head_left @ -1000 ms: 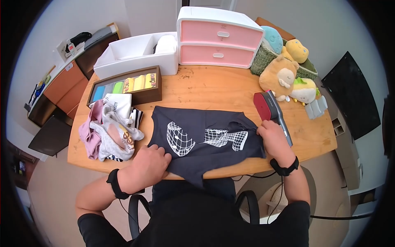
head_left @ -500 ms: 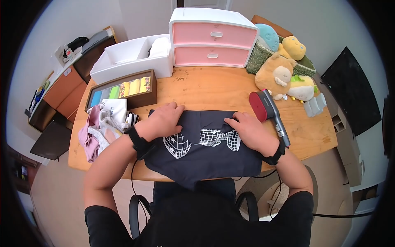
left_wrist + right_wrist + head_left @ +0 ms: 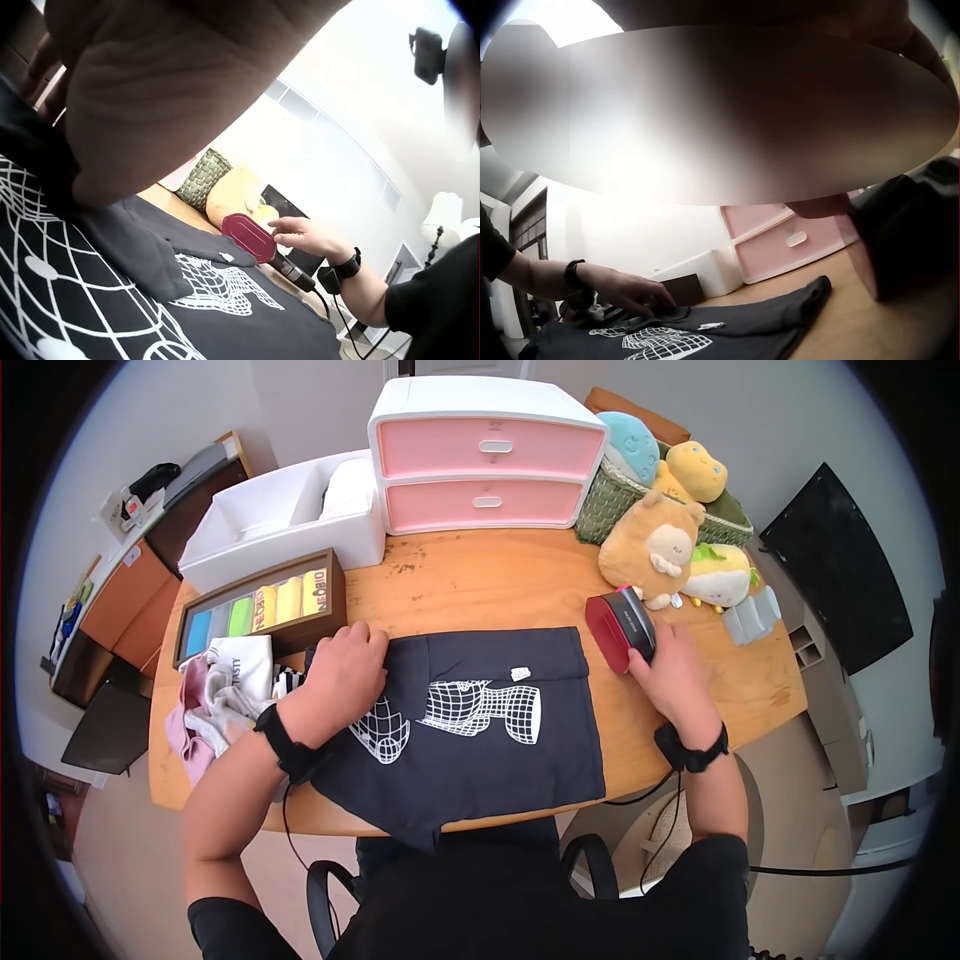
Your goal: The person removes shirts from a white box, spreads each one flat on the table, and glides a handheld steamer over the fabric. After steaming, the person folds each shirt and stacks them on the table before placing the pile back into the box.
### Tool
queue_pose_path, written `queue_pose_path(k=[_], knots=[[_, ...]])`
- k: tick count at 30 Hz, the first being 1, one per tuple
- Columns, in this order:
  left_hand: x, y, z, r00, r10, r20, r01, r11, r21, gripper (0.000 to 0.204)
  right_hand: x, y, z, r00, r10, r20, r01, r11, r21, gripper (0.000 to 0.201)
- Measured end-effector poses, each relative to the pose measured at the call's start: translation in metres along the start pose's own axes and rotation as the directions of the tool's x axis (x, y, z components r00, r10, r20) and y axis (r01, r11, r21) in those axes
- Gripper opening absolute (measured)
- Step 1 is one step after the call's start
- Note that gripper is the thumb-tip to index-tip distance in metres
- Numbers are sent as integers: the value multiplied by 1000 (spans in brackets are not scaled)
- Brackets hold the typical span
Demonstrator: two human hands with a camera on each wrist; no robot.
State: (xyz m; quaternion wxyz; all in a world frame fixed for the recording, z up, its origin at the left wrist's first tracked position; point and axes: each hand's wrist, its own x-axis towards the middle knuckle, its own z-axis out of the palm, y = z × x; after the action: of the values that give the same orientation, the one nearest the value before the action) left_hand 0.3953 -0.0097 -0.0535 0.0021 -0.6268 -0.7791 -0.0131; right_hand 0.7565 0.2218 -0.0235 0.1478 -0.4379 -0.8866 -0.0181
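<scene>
while the dark shirt (image 3: 490, 770) with white grid print lies spread on the wooden table (image 3: 450, 585), lower tip past the near edge, the left hand (image 3: 345, 678) rests on its left part, fingers slightly bent, no grip visible. right hand (image 3: 677, 678): loosely open at the red-faced handheld appliance (image 3: 612, 632), right of the shirt; contact there unclear. clothes pile (image 3: 213, 705) at left; pink-fronted drawers (image 3: 440, 450) behind.

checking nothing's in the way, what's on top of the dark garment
The left hand rests on the left part of the dark garment; the cloth beneath that hand is covered.
</scene>
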Motion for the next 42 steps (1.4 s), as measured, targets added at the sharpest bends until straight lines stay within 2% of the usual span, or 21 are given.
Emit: queue_pose_path(k=[2,3,6,8,9,12,15,18,20,22,25,27,28,29,30,32,34,36,39,42], knots=[[0,3,3,1000,27,15,-27,999,-36,36,-11,19,-8,971,93,218,-85,995,-44,68],[2,3,4,1000,19,20,-18,999,-36,35,-19,31,-4,975,22,223,-28,999,23,82],[12,1,7,999,14,51,-11,999,-49,32,-35,46,5,969,99,228,-101,995,-2,76],[18,-6,15,994,25,102,-16,996,-86,31,-42,64,28,974,107,198,-132,984,122,70],[19,-7,15,996,49,77,-39,991,-128,25,-45,73,35,977,110,180,-144,972,186,67],[22,-3,14,991,52,126,-29,984,-178,22,-57,85,22,975,47,219,-121,932,341,60],[28,3,23,994,53,92,-31,974,-225,22,-73,122,21,964,157,214,-210,944,255,59],[36,8,22,995,72,62,-54,966,-251,23,-72,141,9,912,317,259,-372,905,204,59],[39,9,21,998,45,52,-31,966,-255,22,-73,140,9,943,313,116,-325,938,116,60],[38,11,17,999,-11,38,22,960,-278,22,-73,127,9,964,255,-73,-260,964,-61,60],[22,11,3,994,77,-72,-90,979,-185,33,-51,52,-20,991,-25,-129,38,995,96,61],[7,9,-5,967,226,-114,-240,962,-131,39,-40,17,-20,947,-322,-21,322,938,131,59],[2,7,-8,946,297,-133,-311,945,-101,43,-33,1,-15,913,-402,74,380,901,207,55],[-2,2,-6,940,339,-35,-341,931,-131,47,-26,-13,-7,881,-470,57,448,867,219,50],[-2,-2,-2,943,332,-7,-328,930,-166,47,-19,-23,2,842,-537,39,516,826,227,45],[0,-6,5,946,321,47,-301,923,-239,47,-10,-26,22,805,-589,75,569,801,185,38],[7,-8,5,940,337,50,-324,930,-175,33,-1,-24,42,785,-612,97,593,787,171,31],[16,-11,10,934,351,63,-341,932,-126,24,7,-15,53,783,-612,110,588,786,189,27],[25,-13,7,958,286,-8,-282,937,-205,15,22,-10,54,824,-543,166,484,824,294,22],[40,-17,-2,998,55,41,-33,909,-414,16,35,-9,47,859,-476,190,376,837,397,20]])
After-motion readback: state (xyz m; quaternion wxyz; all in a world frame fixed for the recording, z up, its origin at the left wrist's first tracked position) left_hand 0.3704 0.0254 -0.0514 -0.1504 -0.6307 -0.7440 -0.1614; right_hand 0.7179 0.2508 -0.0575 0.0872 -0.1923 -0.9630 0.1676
